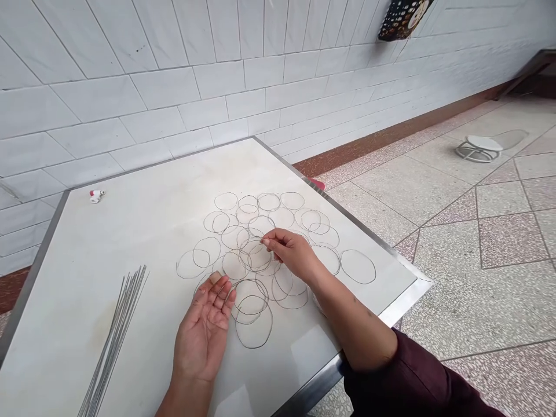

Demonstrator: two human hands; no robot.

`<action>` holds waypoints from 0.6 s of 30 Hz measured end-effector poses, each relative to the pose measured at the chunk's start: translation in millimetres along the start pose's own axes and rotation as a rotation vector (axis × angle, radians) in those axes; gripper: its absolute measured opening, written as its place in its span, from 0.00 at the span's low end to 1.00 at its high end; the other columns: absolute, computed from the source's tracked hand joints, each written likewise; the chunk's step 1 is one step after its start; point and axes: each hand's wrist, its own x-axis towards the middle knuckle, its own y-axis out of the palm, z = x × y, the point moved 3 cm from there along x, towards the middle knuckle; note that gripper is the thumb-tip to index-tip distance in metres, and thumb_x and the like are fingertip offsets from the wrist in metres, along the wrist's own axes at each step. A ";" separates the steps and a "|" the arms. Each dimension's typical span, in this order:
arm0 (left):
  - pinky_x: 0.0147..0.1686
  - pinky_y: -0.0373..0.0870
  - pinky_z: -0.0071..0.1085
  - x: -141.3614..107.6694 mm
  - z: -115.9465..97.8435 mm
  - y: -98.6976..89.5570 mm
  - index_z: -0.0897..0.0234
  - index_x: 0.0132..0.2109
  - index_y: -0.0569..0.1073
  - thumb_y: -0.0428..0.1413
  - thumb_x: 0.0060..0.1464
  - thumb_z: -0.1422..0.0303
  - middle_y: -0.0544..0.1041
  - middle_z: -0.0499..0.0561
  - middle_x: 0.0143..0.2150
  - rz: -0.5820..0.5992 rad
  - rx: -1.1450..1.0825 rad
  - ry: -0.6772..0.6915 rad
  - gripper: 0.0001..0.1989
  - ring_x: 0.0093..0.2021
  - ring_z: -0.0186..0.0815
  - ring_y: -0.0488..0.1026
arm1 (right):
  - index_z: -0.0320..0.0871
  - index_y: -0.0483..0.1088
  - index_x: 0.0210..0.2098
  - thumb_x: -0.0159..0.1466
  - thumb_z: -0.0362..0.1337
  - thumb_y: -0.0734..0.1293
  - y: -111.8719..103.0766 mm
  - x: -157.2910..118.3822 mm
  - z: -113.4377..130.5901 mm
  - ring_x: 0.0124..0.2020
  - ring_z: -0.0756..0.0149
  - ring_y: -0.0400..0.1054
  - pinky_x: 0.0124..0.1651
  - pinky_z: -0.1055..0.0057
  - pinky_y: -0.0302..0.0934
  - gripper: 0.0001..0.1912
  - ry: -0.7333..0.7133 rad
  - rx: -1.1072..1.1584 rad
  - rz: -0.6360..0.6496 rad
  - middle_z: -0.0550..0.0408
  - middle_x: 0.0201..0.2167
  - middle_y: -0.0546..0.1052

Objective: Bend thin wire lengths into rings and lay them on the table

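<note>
Many thin wire rings (254,347) lie spread and overlapping on the white tabletop (169,202). My right hand (290,250) reaches over the middle of them, thumb and forefinger pinched together on the edge of a wire ring (255,270). Other rings lie beneath, so the held ring's full outline is hard to separate. Palm up, my left hand (204,327) is at the near side of the rings, its fingers loosely curled and apart with nothing in them. A bundle of straight wires (115,341) lies to its left.
A small red and white object (96,196) sits at the table's far left corner. Metal edging (347,214) borders the table, which stands against a white tiled wall (169,113). On the floor to the right is a low round stool (480,147). A dark patterned item (402,20) hangs on the wall.
</note>
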 end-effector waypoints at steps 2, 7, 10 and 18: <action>0.43 0.77 0.31 2.4 -2.3 -1.8 0.65 0.43 0.78 0.54 0.60 0.71 0.77 0.56 0.47 -0.038 -0.013 0.036 0.09 0.45 0.36 0.76 | 0.46 0.73 0.35 0.61 0.44 0.66 5.1 0.8 -1.6 0.25 0.72 0.65 0.27 0.75 0.58 0.09 0.009 -0.033 0.009 0.60 0.29 0.72; 0.36 0.75 0.25 1.2 -10.8 0.2 0.65 0.40 0.79 0.58 0.56 0.70 0.76 0.54 0.42 -0.002 0.011 0.150 0.07 0.38 0.32 0.73 | 0.46 0.72 0.34 0.62 0.42 0.64 18.3 5.9 -2.1 0.26 0.71 0.66 0.27 0.76 0.58 0.08 -0.021 -0.136 0.027 0.61 0.27 0.70; 0.36 0.74 0.24 -16.6 -16.6 -8.6 0.63 0.41 0.79 0.61 0.53 0.68 0.76 0.52 0.42 -0.013 0.039 0.247 0.08 0.38 0.31 0.73 | 0.46 0.71 0.33 0.62 0.41 0.63 22.3 11.5 -3.7 0.25 0.71 0.66 0.28 0.75 0.59 0.07 -0.035 -0.170 0.024 0.60 0.27 0.70; 0.34 0.75 0.25 -86.5 -22.8 -110.9 0.61 0.37 0.80 0.69 0.40 0.59 0.80 0.50 0.37 -0.240 0.162 0.445 0.16 0.35 0.34 0.75 | 0.46 0.71 0.33 0.62 0.37 0.62 27.7 20.9 -13.2 0.24 0.69 0.67 0.26 0.74 0.60 0.06 -0.076 -0.278 0.020 0.60 0.26 0.72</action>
